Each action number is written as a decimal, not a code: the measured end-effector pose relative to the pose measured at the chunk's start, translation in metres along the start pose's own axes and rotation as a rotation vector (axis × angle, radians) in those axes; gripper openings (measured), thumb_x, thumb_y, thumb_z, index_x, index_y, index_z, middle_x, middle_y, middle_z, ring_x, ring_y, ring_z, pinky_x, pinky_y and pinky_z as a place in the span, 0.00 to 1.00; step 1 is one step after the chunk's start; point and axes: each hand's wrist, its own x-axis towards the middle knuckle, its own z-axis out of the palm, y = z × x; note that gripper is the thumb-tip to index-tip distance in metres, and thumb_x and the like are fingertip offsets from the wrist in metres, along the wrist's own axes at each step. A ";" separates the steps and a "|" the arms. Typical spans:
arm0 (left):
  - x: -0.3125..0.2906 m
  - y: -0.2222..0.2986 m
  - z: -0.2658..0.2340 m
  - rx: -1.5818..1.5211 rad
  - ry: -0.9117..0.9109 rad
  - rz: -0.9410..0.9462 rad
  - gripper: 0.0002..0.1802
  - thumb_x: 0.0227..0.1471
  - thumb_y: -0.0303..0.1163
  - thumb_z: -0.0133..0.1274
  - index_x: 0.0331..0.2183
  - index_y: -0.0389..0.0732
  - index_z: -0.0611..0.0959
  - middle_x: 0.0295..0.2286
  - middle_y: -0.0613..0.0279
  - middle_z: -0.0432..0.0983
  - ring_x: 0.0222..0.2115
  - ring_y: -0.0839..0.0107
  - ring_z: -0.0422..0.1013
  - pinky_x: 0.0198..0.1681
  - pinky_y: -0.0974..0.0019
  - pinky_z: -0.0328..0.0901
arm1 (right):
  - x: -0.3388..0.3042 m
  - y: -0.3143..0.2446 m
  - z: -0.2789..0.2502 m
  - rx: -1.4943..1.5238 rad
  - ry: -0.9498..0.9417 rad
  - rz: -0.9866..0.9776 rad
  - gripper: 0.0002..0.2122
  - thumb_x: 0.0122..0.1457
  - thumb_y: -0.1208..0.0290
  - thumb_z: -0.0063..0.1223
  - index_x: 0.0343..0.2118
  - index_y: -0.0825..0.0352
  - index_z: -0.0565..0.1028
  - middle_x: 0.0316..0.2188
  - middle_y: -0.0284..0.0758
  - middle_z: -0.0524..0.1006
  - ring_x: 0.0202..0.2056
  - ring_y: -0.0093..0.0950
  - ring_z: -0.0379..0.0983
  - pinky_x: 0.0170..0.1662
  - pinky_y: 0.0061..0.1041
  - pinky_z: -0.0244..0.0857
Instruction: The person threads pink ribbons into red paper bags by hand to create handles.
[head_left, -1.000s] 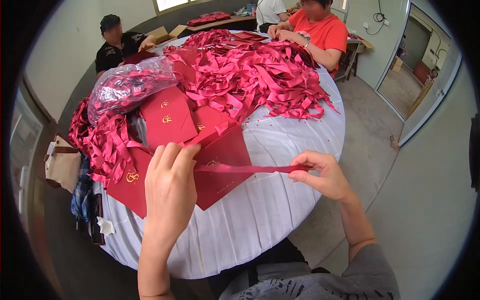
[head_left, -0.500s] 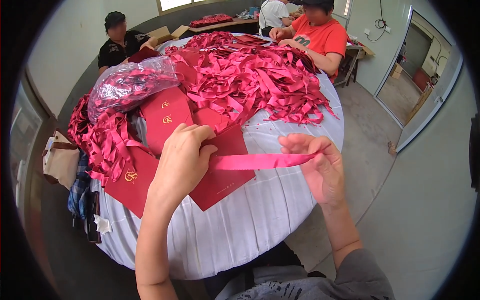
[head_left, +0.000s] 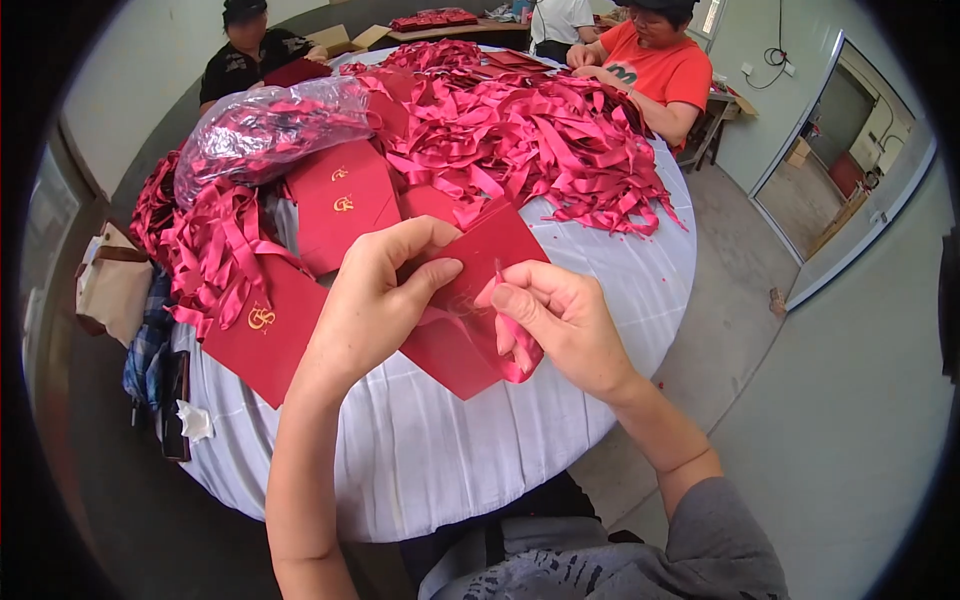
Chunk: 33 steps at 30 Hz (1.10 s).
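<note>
My left hand (head_left: pixel 388 280) pinches the upper left edge of a flat red paper bag (head_left: pixel 505 235), held tilted above the table. Between the thumb and fingers of my right hand (head_left: pixel 565 315) is one end of a pink satin ribbon (head_left: pixel 518 368). The ribbon hangs in a loop below those fingers, and its other part runs across the bag toward my left hand. The pinched tip points up, close to the bag's face. Another red bag (head_left: pixel 250 335) with a gold emblem lies to the left of my left forearm.
A big heap of pink ribbons (head_left: pixel 520 140) covers the far side of the round white-clothed table (head_left: pixel 440 480). A clear plastic bag (head_left: pixel 270 140) of ribbons lies left, near more red bags (head_left: pixel 345 210). Two people sit across the table; another is behind. A door (head_left: pixel 850 150) stands open at right.
My right hand has moved left from beyond the bag to its face, bringing the ribbon end along. The ribbon went from stretched straight to a slack loop. The bag rose slightly and tilted.
</note>
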 end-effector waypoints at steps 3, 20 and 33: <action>-0.001 0.002 0.001 -0.076 -0.026 -0.050 0.08 0.52 0.20 0.50 0.36 0.28 0.76 0.25 0.65 0.75 0.27 0.83 0.68 0.31 0.75 0.66 | 0.002 -0.002 0.001 -0.034 0.027 0.020 0.10 0.63 0.70 0.45 0.33 0.73 0.73 0.17 0.32 0.73 0.15 0.16 0.67 0.18 0.13 0.59; -0.009 0.009 0.013 -0.066 0.003 -0.015 0.09 0.51 0.18 0.51 0.37 0.28 0.77 0.25 0.64 0.76 0.28 0.79 0.72 0.33 0.75 0.69 | -0.002 0.003 0.006 -0.069 0.109 -0.094 0.11 0.62 0.69 0.48 0.27 0.71 0.73 0.13 0.28 0.70 0.14 0.12 0.63 0.17 0.15 0.56; -0.018 0.017 0.027 0.479 0.105 0.318 0.10 0.44 0.16 0.53 0.34 0.31 0.79 0.26 0.51 0.75 0.25 0.60 0.73 0.30 0.65 0.67 | -0.014 0.000 0.012 -0.167 0.228 -0.049 0.12 0.61 0.70 0.48 0.22 0.71 0.73 0.12 0.27 0.69 0.15 0.12 0.63 0.18 0.16 0.55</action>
